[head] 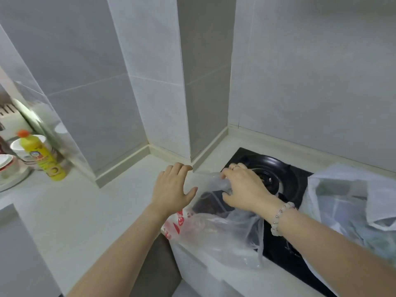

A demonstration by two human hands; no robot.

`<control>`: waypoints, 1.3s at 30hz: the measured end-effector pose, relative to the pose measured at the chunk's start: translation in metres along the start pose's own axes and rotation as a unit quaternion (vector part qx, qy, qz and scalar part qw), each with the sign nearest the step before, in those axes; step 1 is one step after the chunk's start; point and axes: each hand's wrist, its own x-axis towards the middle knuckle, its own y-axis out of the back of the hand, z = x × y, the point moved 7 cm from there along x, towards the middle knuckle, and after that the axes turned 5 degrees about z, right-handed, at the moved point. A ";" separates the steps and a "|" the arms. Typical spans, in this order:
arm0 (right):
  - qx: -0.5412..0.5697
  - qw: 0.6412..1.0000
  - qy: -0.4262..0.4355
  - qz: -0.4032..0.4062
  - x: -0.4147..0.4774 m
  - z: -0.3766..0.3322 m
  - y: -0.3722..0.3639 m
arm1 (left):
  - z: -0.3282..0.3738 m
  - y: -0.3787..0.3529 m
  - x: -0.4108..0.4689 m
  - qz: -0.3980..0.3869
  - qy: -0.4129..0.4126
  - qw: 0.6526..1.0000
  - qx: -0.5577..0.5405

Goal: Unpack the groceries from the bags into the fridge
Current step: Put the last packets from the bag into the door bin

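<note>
Two bags looked unemptied, the clear bag (214, 228) at lower centre and the white bag (347, 196) at right; the right hand (244, 189) pinched the clear bag's mouth, the left hand (171, 187) hovered, fingers spread.

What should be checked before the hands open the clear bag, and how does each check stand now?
1. Right hand grips the clear bag at its mouth: ok.
2. Left hand free, fingers spread beside the bag: ok.
3. Bag clear of the stove: not ok, it lies partly on it.
4. Burner off: cannot tell, the right hand covers part of it.
5. Contents identified: cannot tell, only a dark shape shows inside.
6. Fridge within reach: cannot tell, it is not in view.
</note>
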 end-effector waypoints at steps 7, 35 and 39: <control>-0.003 0.994 -0.035 -0.106 -0.011 -0.008 -0.088 | 0.015 -0.090 -0.026 -0.122 -0.079 0.983 -0.112; -0.016 0.959 0.045 -0.280 0.004 0.023 -0.092 | -0.042 -0.155 0.070 -0.264 0.003 0.963 0.062; -0.020 0.938 0.051 -0.341 -0.025 0.026 -0.108 | -0.033 -0.200 0.046 -0.404 0.012 0.912 0.076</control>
